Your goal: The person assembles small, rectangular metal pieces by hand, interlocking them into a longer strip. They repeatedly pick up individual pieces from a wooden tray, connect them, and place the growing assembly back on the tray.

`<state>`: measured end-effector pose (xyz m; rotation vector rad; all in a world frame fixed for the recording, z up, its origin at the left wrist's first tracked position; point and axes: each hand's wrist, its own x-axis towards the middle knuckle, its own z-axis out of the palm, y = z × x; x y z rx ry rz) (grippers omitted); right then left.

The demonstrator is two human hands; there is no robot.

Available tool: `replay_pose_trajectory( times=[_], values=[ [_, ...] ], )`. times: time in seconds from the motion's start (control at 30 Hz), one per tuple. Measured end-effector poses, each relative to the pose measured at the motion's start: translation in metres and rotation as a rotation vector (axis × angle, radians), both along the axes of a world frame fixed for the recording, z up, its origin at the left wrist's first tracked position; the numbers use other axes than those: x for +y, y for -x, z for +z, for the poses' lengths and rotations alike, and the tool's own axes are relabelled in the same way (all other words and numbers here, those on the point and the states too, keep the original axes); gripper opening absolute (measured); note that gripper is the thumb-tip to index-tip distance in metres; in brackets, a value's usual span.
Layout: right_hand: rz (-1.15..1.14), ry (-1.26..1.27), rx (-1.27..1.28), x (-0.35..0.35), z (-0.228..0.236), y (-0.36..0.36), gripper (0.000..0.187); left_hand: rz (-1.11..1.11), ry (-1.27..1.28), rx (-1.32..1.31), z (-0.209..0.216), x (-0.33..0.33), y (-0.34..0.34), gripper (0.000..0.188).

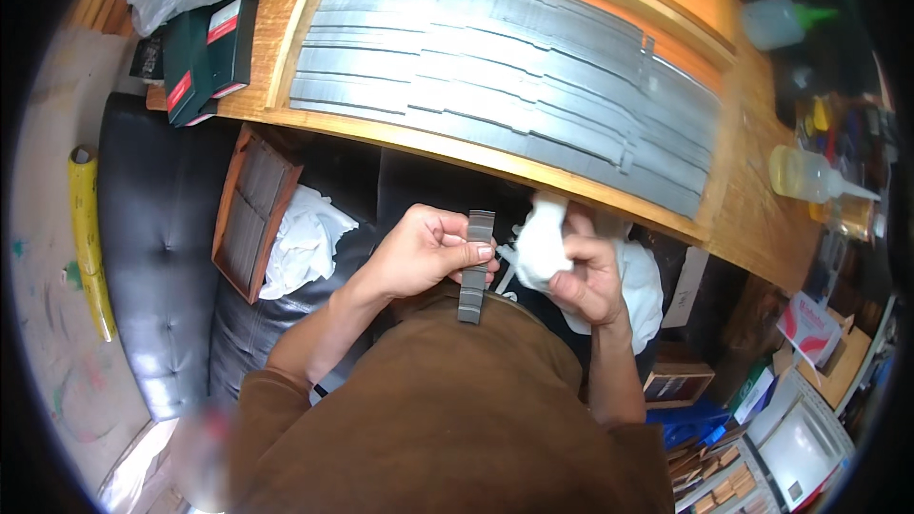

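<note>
My left hand is closed round a short stack of thin grey metal-looking pieces, thumb across its middle. The stack stands out above and below my fingers, in front of my brown shirt. To the right, my right hand grips a bunched white cloth, slightly apart from the stack. Beyond both hands, a wooden tray holds overlapping rows of similar grey pieces. More white fabric lies behind my right wrist.
On the left, a wooden box of grey pieces and a crumpled white cloth rest on a black padded seat. Dark green boxes sit by the tray. Squeeze bottles stand on the right.
</note>
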<state>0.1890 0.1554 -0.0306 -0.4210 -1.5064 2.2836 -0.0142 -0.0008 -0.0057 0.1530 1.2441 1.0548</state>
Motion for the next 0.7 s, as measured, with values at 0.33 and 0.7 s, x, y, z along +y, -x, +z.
replay_pose_trajectory(
  times=[0.33, 0.7],
  values=[
    [-0.019, -0.463, -0.235, -0.021, 0.013, 0.031, 0.031, -0.288, -0.238, 0.322, 0.004, 0.016, -0.013, 0.017],
    [-0.036, -0.725, -0.241, -0.022, -0.009, 0.024, 0.025, -0.385, -0.192, -0.055, -0.001, 0.015, 0.003, 0.012]
  ],
)
